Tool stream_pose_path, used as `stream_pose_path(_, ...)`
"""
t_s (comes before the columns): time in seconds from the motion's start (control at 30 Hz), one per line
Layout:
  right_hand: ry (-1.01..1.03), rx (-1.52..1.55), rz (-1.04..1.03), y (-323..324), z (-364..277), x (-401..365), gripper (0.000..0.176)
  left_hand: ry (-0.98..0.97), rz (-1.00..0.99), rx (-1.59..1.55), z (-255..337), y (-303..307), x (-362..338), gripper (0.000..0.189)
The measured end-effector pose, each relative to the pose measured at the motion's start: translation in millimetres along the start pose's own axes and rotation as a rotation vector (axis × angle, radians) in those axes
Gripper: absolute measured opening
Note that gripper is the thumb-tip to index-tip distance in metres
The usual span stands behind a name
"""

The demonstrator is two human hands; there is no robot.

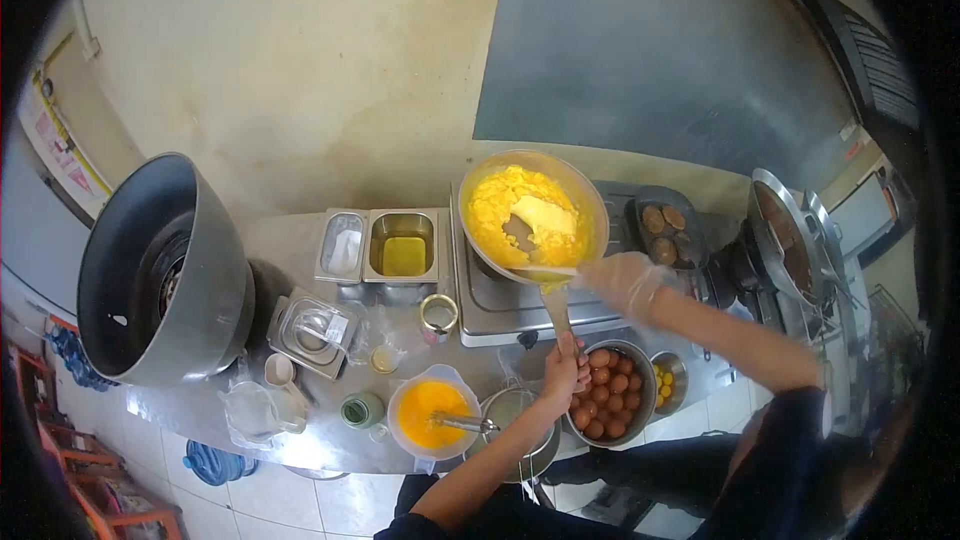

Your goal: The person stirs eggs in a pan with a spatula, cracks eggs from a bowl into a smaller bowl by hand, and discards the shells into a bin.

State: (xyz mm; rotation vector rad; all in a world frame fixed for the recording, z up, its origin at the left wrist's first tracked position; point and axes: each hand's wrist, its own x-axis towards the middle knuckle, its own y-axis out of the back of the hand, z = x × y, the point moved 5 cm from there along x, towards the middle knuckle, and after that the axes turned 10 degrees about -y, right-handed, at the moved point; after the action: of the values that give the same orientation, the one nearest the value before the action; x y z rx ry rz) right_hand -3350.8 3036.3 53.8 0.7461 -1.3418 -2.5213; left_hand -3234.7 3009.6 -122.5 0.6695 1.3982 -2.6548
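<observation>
A frying pan (592,190) of scrambled eggs (497,208) sits over the stove, with a smooth paler yellow patch on the eggs and part of the pan's bottom showing. My left hand (567,368) is closed around the end of the pan's handle (556,310). In a clear glove and blurred by motion, my right hand (622,282) grips a pale spatula (545,270) low across the pan's near rim. Just beside my left hand stands a pot of brown eggs (607,392).
Left of my left arm, a white bowl of beaten egg (425,410) holds a whisk (465,423). A metal container of oil (404,256) stands behind it. Dark patties lie in a black pan (668,225) on the right. A large grey pot (215,270) occupies the left end.
</observation>
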Motion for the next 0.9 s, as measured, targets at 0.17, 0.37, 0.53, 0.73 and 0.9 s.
stream_pose_path(0.17, -0.081, 0.16, 0.154, -2, -38, 26, 0.024, -0.016, 0.016, 0.069, 6, 1, 5, 0.045)
stream_pose_path(0.37, -0.27, 0.315, 0.163, -25, -20, 102, 0.026, -0.092, 0.09, 0.119, 9, 2, 3, 0.043)
stream_pose_path(0.53, -0.183, 0.494, 0.248, -76, 14, 130, 0.032, -0.176, 0.154, 0.152, 9, -8, -4, 0.044)
stream_pose_path(0.73, -0.262, 0.693, 0.233, -102, 40, 101, 0.041, -0.17, 0.191, 0.14, 1, -4, -9, 0.044)
stream_pose_path(0.9, -0.375, 0.158, 0.324, -52, 36, 34, 0.024, -0.093, 0.16, 0.107, 3, -4, -16, 0.042)
